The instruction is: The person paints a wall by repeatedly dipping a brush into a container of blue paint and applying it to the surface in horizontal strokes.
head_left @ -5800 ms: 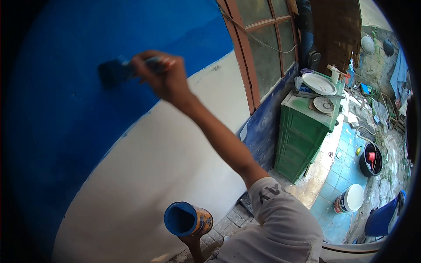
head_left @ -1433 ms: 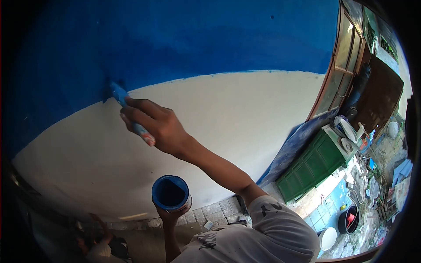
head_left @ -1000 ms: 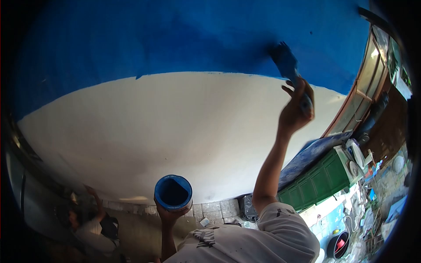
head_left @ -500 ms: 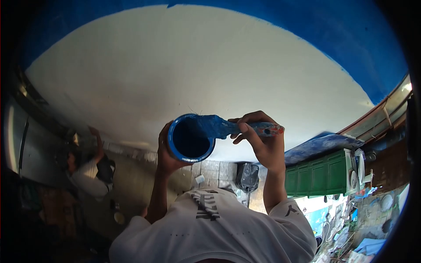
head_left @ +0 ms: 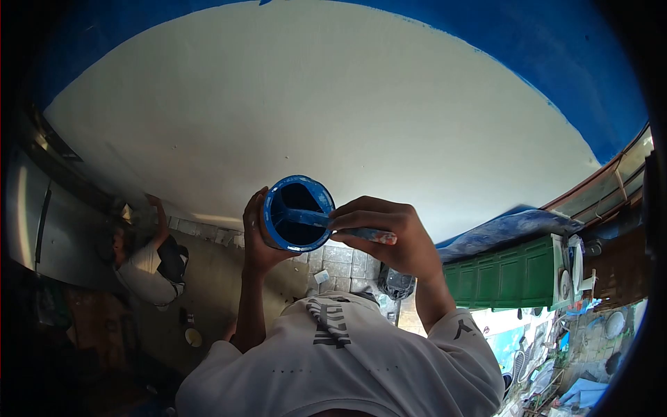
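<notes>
My left hand [head_left: 258, 240] is wrapped round the side of a round paint can [head_left: 269, 240] with a blue-smeared rim, its mouth facing the camera. In my right hand [head_left: 389, 229] is a paintbrush [head_left: 372, 236], gripped by its red-and-grey handle. The brush's blue head lies inside the mouth of the can; the bristle ends are hard to make out against the dark blue interior. Beyond both hands stands a wall with a pale lower part [head_left: 278, 90] and a blue painted band [head_left: 549, 48] above it.
Another person [head_left: 149, 267] is low down at the left, one arm toward the wall. A green ribbed bin [head_left: 500, 274] and a blue sheet [head_left: 500, 233] stand at the right. A black bag [head_left: 397, 281] lies on the paved floor [head_left: 337, 267]. Clutter lies at lower right.
My right hand has moved left and down, taking the brush head from the can's rim into its mouth. The can has shifted slightly, still in my left hand.
</notes>
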`<state>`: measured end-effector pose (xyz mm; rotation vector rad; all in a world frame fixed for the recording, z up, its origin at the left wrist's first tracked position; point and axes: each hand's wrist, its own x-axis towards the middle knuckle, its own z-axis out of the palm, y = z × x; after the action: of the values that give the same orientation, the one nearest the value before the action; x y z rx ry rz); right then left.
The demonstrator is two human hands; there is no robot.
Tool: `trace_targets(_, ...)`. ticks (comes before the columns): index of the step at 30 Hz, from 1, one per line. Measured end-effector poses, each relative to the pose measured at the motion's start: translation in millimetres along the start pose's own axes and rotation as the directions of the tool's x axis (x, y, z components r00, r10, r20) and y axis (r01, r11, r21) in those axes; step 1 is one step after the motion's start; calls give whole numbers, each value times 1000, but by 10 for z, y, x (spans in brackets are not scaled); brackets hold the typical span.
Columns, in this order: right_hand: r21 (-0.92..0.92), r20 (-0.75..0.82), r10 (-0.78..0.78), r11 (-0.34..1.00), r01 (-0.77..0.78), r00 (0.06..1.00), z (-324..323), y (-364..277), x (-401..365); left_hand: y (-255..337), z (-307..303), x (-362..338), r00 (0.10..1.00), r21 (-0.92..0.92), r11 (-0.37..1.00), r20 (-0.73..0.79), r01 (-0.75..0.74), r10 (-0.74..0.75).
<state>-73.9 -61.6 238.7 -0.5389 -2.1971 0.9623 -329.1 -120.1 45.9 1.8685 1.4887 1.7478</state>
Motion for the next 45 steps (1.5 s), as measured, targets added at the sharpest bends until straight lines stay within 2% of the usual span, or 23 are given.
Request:
trace_targets(5,-20,13,-36,999,36,999,-271,37,-110,104,-56,65,1000,62,998,16,-17,16)
trace_targets(7,-2,74,-81,997,82,994,-362,21,-163,91,-62,96,999,71,997,36,-14,11)
trace_targets(8,-40,222,-167,983,180,961,-423,36,-194,70,-50,114,994,46,994,37,-103,101)
trace_targets(9,-47,213,-174,981,188,961,-435,44,-149,19,-38,205,979,26,978,23,-205,204)
trace_targets(11,-199,373,-171,945,259,912,-355,-1,-141,47,-49,252,975,19,976,45,-217,216)
trace_targets(13,-228,392,-181,931,286,902,-312,-28,-118,53,-46,301,970,11,973,70,-232,231)
trace_targets(15,-301,452,-129,910,287,883,-274,-40,-95,56,-37,359,941,55,940,66,-336,332)
trace_targets(16,-321,475,-110,902,288,873,-238,-23,-88,82,-38,387,939,50,939,78,-340,336)
trace_targets(18,-351,473,-124,881,316,872,-185,1,-60,185,-52,459,916,134,907,96,-400,390)
trace_targets(21,-397,473,-160,839,372,866,-91,69,-43,211,-29,497,900,159,886,99,-436,425)
trace_targets(31,-476,473,-178,772,420,863,99,291,-33,263,43,468,897,189,877,129,-441,424)
trace_targets(38,-465,496,-160,782,416,854,145,332,-30,268,34,459,890,206,867,140,-454,433)
trace_targets(43,-461,448,-200,784,416,871,81,305,-53,248,48,450,886,241,853,140,-463,441)
trace_targets(44,-458,453,-200,784,419,869,38,282,-72,257,63,453,898,194,877,113,-440,426)
trace_targets(45,-397,363,-195,852,341,911,-35,250,-100,262,72,454,909,147,897,85,-418,409)
